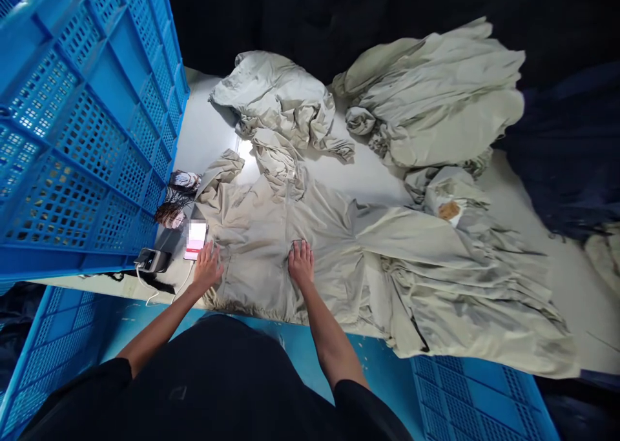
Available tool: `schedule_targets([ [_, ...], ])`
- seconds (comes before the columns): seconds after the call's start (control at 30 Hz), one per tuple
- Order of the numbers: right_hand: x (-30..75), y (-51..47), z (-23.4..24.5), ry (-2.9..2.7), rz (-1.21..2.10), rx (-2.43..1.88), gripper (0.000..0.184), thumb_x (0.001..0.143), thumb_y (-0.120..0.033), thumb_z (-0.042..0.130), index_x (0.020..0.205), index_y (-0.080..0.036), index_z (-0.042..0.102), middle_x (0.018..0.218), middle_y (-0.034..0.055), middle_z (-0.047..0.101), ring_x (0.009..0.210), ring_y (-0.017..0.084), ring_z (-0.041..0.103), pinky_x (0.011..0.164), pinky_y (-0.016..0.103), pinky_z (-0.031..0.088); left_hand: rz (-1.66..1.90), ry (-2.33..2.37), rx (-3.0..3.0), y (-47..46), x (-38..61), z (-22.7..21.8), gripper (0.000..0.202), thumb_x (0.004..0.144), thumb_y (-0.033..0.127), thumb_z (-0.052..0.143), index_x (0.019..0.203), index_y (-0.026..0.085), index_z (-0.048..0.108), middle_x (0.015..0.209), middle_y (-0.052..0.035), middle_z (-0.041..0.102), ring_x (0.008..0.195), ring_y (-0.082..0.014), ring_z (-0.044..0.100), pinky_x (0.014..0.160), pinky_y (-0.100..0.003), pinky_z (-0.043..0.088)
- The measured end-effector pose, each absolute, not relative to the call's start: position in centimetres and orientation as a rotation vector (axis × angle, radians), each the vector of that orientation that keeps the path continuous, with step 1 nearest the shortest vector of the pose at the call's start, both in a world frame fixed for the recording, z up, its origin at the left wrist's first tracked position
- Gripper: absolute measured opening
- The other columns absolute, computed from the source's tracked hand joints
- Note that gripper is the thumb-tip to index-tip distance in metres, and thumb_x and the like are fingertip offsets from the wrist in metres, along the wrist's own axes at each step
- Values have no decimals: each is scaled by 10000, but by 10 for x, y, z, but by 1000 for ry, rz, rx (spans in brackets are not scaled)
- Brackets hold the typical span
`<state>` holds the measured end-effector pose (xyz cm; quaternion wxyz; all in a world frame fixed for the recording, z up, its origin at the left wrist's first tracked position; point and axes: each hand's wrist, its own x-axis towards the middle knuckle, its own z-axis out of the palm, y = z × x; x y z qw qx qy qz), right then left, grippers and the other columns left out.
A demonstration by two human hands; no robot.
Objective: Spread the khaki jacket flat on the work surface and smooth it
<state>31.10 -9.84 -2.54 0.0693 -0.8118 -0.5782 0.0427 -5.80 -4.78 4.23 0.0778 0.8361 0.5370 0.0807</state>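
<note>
Blue plastic crates crowd a white worktable (361, 183), the nearest crate (82, 124) towering along the left side and another (475, 389) cut off at the lower right. Dark cloth (562, 150) fills the right edge, its shape hard to make out in shadow. Pale khaki garments cover much of the table: a gathered heap (436, 92) and a crumpled bundle (276, 99) lie at the far side, while a long jacket (290, 266) sprawls nearest the person, wrinkled and bunched towards the right, its full outline lost in the folds. A seam or zip runs up its middle. The person's left hand (207, 268) and right hand (300, 263) rest well apart, palms down and fingers spread on the jacket, gripping nothing. Beside the left hand lie a phone (196, 239), its screen partly blurred, and a black charger (152, 259) with a white cable (145, 283). Just above them, small patterned items (177, 195) are too indistinct to identify. A tan patch (448, 210) marks the cloth at right.
</note>
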Motion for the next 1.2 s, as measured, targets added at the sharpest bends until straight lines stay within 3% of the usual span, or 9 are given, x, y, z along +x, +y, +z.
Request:
schedule_targets([
  [0.27,310,-99,-20,-1752,120,-2444,585,1010,-407,194,1536,-203,349,1635,93,228,1505,256,182,1201,468,199,220,1659,2460,-19,-52,45,648,905,399,532,1478,128,393,1568,-204,330,1475,-331,276,1182,-526,254],
  [0.9,310,-100,-17,-1689,149,-2446,567,1009,-393,223,1523,-213,379,1628,60,255,1509,219,166,1216,438,174,198,1688,2435,16,-36,38,631,920,415,506,1476,139,395,1606,-168,269,1502,-299,213,1203,-530,207],
  [1.2,309,-100,-15,-1691,138,-2432,563,1009,-383,236,1525,-209,376,1622,67,271,1505,220,182,1212,439,183,175,1767,2369,23,-34,40,663,905,435,503,1486,137,386,1600,-170,284,1485,-313,245,1139,-504,305],
])
